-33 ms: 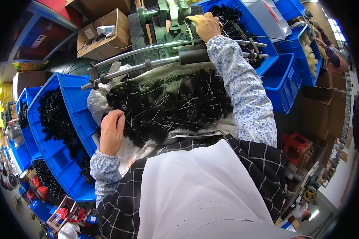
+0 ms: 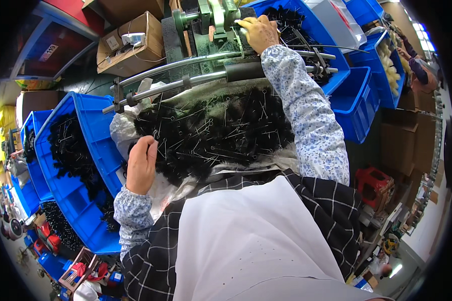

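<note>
Black-bristled wire brushes (image 2: pixel 236 133) with thin looped metal handles lie heaped in front of me on pale sheeting (image 2: pixel 123 125). At the heap's left edge is my left hand (image 2: pixel 141 168), thumb and fingers pinched together; anything between them is too small to make out. My right hand (image 2: pixel 261 34) reaches up to a green metal machine (image 2: pixel 218 22). Its thumb and forefinger come together beside the machine's rotating-looking parts, and what they grip cannot be made out. Between the machine and the heap run curved-looking metal bars (image 2: pixel 206 77), one with a black sleeve.
On the left stands a blue bin (image 2: pixel 98 145) holding more black brushes. Another blue bin (image 2: pixel 331 55) with brushes sits beyond my right forearm, near an empty-looking blue crate (image 2: pixel 359 108). A cardboard box (image 2: pixel 135 42) stands back left. Another person (image 2: pixel 422 72) works at far right.
My left hand has risen very slightly beside the heap. My right hand's fingers have shifted a little at the machine. Everything else stays in place.
</note>
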`<state>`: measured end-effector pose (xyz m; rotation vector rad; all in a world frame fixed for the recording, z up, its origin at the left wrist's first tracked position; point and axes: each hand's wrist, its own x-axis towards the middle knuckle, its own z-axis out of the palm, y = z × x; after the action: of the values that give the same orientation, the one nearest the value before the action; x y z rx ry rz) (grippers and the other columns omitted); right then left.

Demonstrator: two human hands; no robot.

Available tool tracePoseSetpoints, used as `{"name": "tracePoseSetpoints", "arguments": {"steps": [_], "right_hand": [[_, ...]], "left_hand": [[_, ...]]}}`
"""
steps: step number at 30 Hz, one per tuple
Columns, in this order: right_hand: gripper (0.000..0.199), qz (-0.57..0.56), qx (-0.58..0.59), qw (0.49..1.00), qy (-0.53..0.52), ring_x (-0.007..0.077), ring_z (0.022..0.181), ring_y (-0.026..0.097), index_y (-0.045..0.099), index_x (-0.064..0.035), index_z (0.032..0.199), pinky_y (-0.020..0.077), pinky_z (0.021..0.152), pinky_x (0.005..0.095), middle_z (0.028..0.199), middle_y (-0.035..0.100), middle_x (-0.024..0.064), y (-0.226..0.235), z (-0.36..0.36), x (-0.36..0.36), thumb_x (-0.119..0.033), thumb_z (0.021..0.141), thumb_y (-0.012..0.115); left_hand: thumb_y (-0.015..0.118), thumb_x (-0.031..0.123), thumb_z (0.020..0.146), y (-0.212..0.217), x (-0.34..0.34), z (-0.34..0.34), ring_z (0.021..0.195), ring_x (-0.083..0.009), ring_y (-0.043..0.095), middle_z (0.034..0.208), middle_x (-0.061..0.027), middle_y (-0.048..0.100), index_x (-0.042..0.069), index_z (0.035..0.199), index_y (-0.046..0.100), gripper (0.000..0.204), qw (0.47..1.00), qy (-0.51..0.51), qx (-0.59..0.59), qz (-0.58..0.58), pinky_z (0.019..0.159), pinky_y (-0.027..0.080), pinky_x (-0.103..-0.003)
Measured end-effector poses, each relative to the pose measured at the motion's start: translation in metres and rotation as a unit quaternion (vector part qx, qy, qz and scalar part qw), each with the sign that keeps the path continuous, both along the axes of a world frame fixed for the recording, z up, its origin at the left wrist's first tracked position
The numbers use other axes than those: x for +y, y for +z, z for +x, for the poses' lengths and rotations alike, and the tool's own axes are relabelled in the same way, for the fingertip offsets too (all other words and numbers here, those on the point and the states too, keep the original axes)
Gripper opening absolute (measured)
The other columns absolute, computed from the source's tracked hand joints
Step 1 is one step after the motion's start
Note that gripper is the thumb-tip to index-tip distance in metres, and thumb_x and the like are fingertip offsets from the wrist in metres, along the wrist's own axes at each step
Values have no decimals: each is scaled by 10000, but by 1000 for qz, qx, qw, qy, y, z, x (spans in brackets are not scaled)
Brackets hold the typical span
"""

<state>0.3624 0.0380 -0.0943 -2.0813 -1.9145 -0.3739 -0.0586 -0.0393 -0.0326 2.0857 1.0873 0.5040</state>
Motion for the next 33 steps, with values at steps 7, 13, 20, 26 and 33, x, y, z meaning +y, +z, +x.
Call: {"name": "tracePoseSetpoints", "arguments": {"steps": [7, 13, 20, 26, 33], "right_hand": [[365, -2, 9, 992, -128, 260, 1009, 538, 594, -115, 1099, 394, 821, 418, 1024, 627, 95, -5, 3, -21, -275, 771, 603], [140, 44, 18, 995, -90, 267, 912, 565, 600, -83, 823, 405, 759, 435, 843, 635, 70, -3, -41, -3, -197, 745, 578], [116, 14, -12, 995, -100, 211, 852, 566, 617, -112, 812, 384, 734, 397, 797, 641, 38, 5, -66, 6, -207, 755, 582], [304, -12, -14, 992, -122, 241, 955, 586, 644, -174, 1030, 426, 772, 410, 935, 658, 61, -1, -6, -15, -297, 755, 597], [227, -92, -24, 990, -100, 295, 840, 635, 663, -240, 957, 502, 723, 431, 959, 649, 107, -5, 62, -7, -266, 841, 470]], "left_hand": [[496, 229, 921, 27, 10, 28, 672, -252, 536, 719, -112, 499, 49, 1075, 460, 240, 998, -17, -1, -62, 627, 429, -320], [520, 166, 863, 28, 17, 23, 842, -292, 525, 951, -183, 484, 10, 1096, 427, 296, 997, -64, 23, -44, 787, 424, -338], [621, 61, 804, 50, 21, 50, 890, -249, 551, 1001, -121, 540, 14, 1042, 580, 246, 998, -47, -3, 33, 794, 439, -311], [628, 91, 822, 50, 27, 32, 918, -228, 583, 991, -112, 613, 23, 1038, 597, 228, 997, 34, -71, 10, 827, 432, -286], [521, 42, 852, 44, 36, 38, 1030, -270, 525, 1120, -149, 535, 30, 1153, 536, 302, 995, -47, -91, -3, 875, 406, -308]]}}
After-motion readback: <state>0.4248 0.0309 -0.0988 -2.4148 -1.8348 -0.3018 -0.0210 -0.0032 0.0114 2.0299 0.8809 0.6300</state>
